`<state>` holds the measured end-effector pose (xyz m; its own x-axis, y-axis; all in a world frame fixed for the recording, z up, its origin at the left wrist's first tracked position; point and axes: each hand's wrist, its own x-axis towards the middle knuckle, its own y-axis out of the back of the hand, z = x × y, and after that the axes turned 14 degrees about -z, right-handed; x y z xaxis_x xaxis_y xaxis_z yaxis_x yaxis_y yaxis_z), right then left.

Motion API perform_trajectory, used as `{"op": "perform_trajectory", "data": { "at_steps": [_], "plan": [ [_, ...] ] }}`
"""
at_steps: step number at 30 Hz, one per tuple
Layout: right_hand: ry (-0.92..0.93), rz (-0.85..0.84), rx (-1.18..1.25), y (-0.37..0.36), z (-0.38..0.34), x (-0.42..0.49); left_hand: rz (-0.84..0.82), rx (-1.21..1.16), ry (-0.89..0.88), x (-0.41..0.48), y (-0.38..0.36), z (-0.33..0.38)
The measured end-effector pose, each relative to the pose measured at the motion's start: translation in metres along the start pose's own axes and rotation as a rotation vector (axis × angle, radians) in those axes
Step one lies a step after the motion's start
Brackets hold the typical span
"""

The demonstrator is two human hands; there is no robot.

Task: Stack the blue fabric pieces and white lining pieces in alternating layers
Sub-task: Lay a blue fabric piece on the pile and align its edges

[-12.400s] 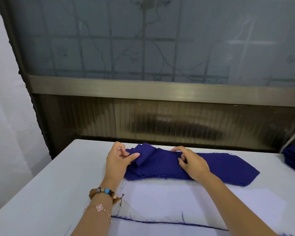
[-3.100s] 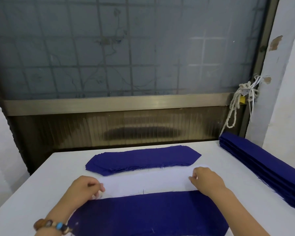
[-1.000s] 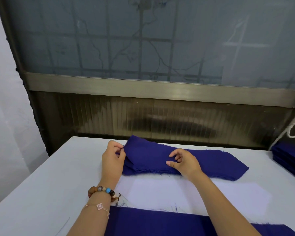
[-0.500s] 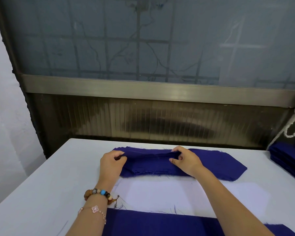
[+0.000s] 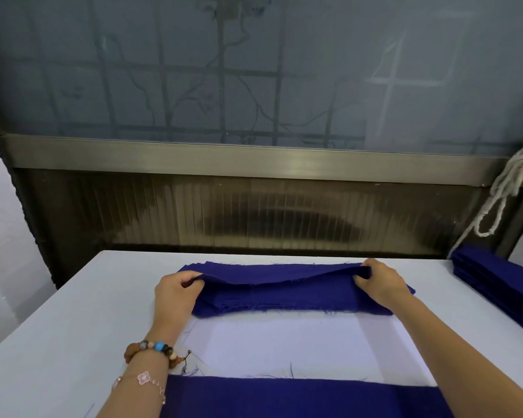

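A pile of blue fabric pieces [image 5: 284, 303] lies across the far middle of the white table [image 5: 58, 327]. Its top blue piece [image 5: 278, 274] is lifted off the pile and sags in the middle. My left hand [image 5: 175, 292] pinches that piece's left end and my right hand [image 5: 381, 283] pinches its right end. In front of the pile lies a white lining piece [image 5: 299, 345]. Nearest to me, a blue fabric piece [image 5: 299, 398] covers the front part of the lining.
A second tall stack of blue pieces [image 5: 501, 282] runs along the table's right edge. A dark ribbed panel and a frosted window rise just behind the table. A white rope [image 5: 501, 191] hangs at the back right. A pale wall stands at the left.
My right hand has slid along the top blue piece from the middle to its right end. The piece is now raised at both ends. My head has turned slightly right.
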<state>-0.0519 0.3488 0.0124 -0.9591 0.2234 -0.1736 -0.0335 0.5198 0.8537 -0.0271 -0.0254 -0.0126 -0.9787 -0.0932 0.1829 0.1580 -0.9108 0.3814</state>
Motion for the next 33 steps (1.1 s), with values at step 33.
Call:
{"op": "perform_trajectory", "data": {
  "at_steps": [33],
  "plan": [
    [-0.097, 0.163, 0.682, 0.018, 0.075, -0.004, 0.046, -0.224, 0.071, 0.006, 0.008, 0.0]
  ]
}}
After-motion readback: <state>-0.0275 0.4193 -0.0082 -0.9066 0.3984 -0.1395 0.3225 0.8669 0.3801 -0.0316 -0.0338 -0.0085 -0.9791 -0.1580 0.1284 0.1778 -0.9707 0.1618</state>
